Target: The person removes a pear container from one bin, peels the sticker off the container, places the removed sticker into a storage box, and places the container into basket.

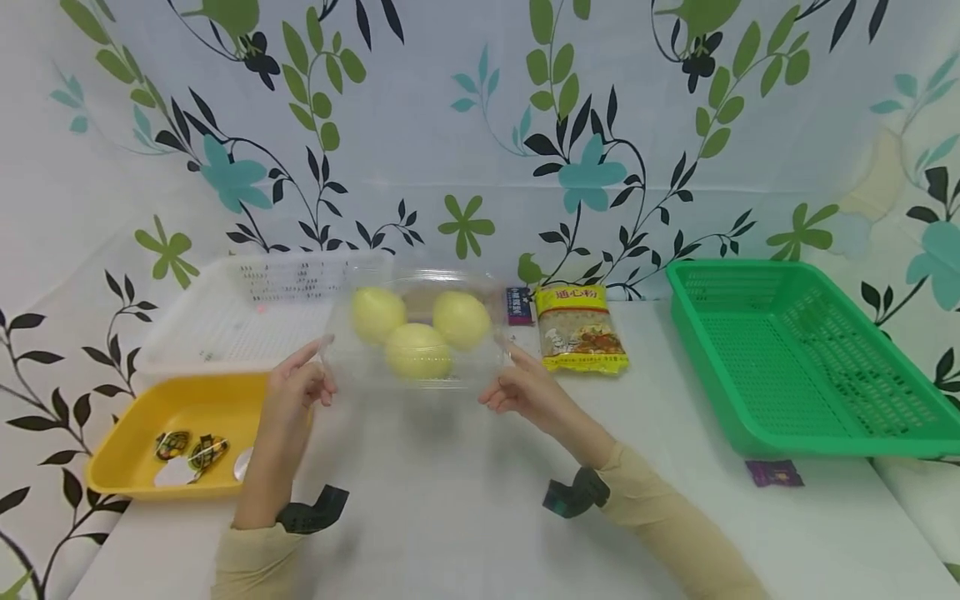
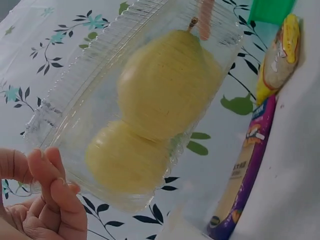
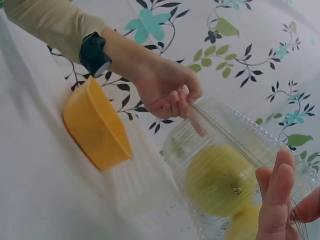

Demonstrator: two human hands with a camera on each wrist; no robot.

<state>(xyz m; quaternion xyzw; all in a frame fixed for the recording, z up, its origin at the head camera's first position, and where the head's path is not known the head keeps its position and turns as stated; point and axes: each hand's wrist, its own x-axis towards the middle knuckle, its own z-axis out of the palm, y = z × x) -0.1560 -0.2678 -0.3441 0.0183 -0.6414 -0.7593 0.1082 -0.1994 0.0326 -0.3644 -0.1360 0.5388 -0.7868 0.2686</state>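
Observation:
A clear plastic clamshell box (image 1: pixel 468 379) with three yellow pears (image 1: pixel 418 352) inside hangs raised above the white table, its lid closed over them. At its left end my left hand (image 1: pixel 296 392) pinches the rim between thumb and fingers. My right hand (image 1: pixel 528 390) grips the opposite end the same way. Through the plastic, the left wrist view shows a pear (image 2: pixel 165 85) with its stem up near the top. The right wrist view shows both hands at the box's edge, with a pear (image 3: pixel 220 180) between them.
A white basket (image 1: pixel 187 346) stands at back left, behind a yellow basin (image 1: pixel 112 475) holding small wrapped items (image 1: pixel 208 452). Behind the box lie a purple packet (image 1: pixel 519 307) and a macaroni bag (image 1: pixel 583 337). A green basket (image 1: pixel 712 408) is at right, a purple wrapped piece (image 1: pixel 775 473) before it.

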